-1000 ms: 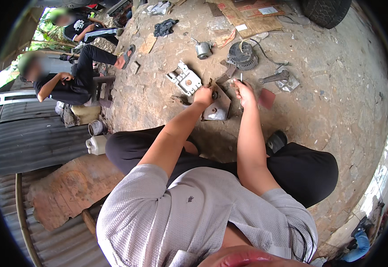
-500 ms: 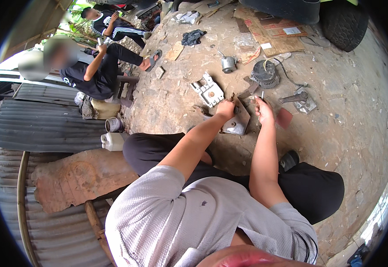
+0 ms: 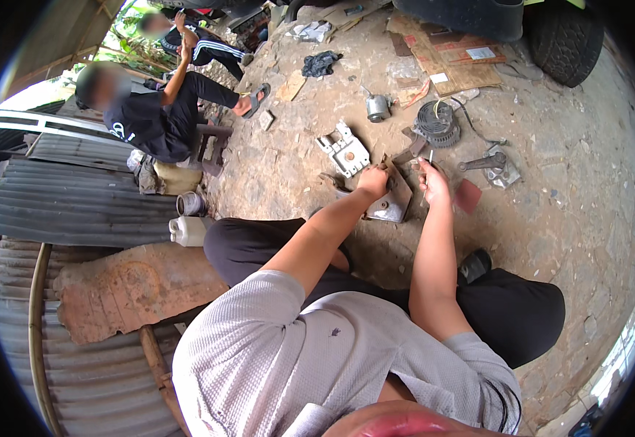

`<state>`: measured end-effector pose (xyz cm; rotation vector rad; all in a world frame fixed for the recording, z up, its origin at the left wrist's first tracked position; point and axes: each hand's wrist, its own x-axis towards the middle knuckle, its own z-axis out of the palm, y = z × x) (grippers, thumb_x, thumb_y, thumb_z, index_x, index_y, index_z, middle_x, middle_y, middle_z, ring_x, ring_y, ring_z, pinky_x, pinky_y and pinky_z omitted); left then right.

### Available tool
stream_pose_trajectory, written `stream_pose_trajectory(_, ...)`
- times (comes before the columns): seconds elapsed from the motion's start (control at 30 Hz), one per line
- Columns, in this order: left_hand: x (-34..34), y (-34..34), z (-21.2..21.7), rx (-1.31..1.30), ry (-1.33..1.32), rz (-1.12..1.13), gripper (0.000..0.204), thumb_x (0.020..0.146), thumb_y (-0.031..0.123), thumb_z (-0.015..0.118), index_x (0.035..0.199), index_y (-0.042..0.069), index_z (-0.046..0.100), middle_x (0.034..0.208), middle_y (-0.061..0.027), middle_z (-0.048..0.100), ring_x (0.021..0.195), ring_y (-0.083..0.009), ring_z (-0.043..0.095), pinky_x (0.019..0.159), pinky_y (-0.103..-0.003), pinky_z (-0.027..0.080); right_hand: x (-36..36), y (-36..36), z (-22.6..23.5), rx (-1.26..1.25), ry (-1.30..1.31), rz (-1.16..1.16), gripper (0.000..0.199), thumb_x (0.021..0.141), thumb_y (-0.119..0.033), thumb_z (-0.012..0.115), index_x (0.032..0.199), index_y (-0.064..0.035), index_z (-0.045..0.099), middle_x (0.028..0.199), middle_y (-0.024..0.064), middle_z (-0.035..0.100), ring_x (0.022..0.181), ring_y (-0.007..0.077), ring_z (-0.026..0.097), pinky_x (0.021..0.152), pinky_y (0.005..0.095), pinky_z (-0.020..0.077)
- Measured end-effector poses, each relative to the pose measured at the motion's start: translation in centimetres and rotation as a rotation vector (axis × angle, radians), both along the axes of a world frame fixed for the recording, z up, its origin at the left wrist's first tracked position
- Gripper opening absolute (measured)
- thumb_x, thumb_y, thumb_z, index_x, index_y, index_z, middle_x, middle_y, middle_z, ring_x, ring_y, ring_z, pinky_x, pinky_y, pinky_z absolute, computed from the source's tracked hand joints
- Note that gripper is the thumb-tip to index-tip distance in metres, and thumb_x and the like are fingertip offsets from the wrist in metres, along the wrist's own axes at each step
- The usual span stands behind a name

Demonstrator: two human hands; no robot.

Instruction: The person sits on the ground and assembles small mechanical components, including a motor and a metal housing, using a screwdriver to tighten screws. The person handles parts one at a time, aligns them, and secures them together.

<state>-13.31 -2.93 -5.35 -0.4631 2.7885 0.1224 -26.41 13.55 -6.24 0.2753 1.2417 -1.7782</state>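
My left hand point(image 3: 375, 181) is closed over the top of a grey metal casting point(image 3: 387, 210) on the ground in front of me; the exact grip point is hidden by my fingers. To its right, my right hand point(image 3: 434, 183) pinches a thin pale rod point(image 3: 431, 156), held roughly upright and apart from the casting. A light metal housing point(image 3: 347, 149) with a round brown spot lies just beyond my left hand. Near my right hand is a reddish flat piece point(image 3: 467, 196). A connecting rod point(image 3: 483, 162) rests on a clear bag farther right.
Beyond my hands stand a round finned alternator-like part point(image 3: 437, 124) with a cable and a silver cylinder point(image 3: 377, 108). Flattened cardboard point(image 3: 448, 62) lies near a vehicle tyre point(image 3: 565, 45). Two people sit at upper left. A white jerrycan point(image 3: 189, 231) stands by corrugated sheets point(image 3: 77, 200).
My hands hold nearly the same pose at the casting. The view has shifted slightly. At upper left, the nearer seated person's head has turned and their arm has lifted.
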Motion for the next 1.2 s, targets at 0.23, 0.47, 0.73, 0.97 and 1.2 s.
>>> stream_pose_trajectory(0.23,4.5,-2.5,7.8,0.012,0.02,-0.222,0.057,0.076,0.032,0.081,0.128,0.019,0.063,0.13,-0.0045,0.062,0.123,-0.0258,0.059,0.1,-0.042,0.049,-0.7,-0.8,-3.2,0.027,-0.054,0.029,0.022,0.092,-0.034,0.073,0.103,-0.0164,0.064,0.088,-0.0009,0.069,0.056,0.0063,0.042,0.043,0.0208,0.0298)
stream_pose_trajectory(0.47,8.2,-14.1,23.6,-0.198,0.071,0.077,0.061,0.076,0.036,0.081,0.132,0.02,0.062,0.127,-0.0054,0.067,0.117,-0.0281,0.064,0.096,-0.042,0.053,-2.4,-8.8,-1.2,-0.036,0.007,0.035,0.021,0.09,-0.03,0.075,0.1,-0.0146,0.064,0.087,-0.0002,0.067,0.056,0.0068,0.044,0.042,0.0206,0.03)
stream_pose_trajectory(0.73,11.4,-16.2,21.0,-0.045,-0.029,0.318,0.063,0.077,0.037,0.08,0.134,0.02,0.06,0.123,-0.0055,0.07,0.113,-0.0284,0.066,0.095,-0.041,0.054,2.8,-12.3,1.9,-0.051,0.155,0.323,0.023,0.09,-0.03,0.076,0.095,-0.0089,0.067,0.079,-0.0009,0.064,0.055,0.0069,0.046,0.043,0.0225,0.0311)
stream_pose_trajectory(0.97,12.2,-14.7,10.4,0.149,-0.269,0.416,0.071,0.076,0.045,0.08,0.139,0.019,0.059,0.13,-0.0061,0.068,0.12,-0.0269,0.064,0.098,-0.041,0.053,-0.6,-6.8,-1.9,0.204,0.149,0.215,0.018,0.095,-0.031,0.068,0.1,-0.013,0.067,0.084,-0.003,0.068,0.06,0.0079,0.051,0.05,0.0251,0.0373)
stream_pose_trajectory(1.2,12.3,-16.6,3.0,0.21,-0.298,0.361,0.072,0.076,0.047,0.08,0.136,0.014,0.061,0.127,-0.0108,0.069,0.119,-0.0297,0.064,0.099,-0.04,0.052,-1.7,-4.2,-3.3,0.198,0.112,0.05,0.019,0.1,-0.026,0.062,0.109,-0.0093,0.067,0.088,0.0017,0.07,0.065,0.0105,0.057,0.052,0.0282,0.0477)
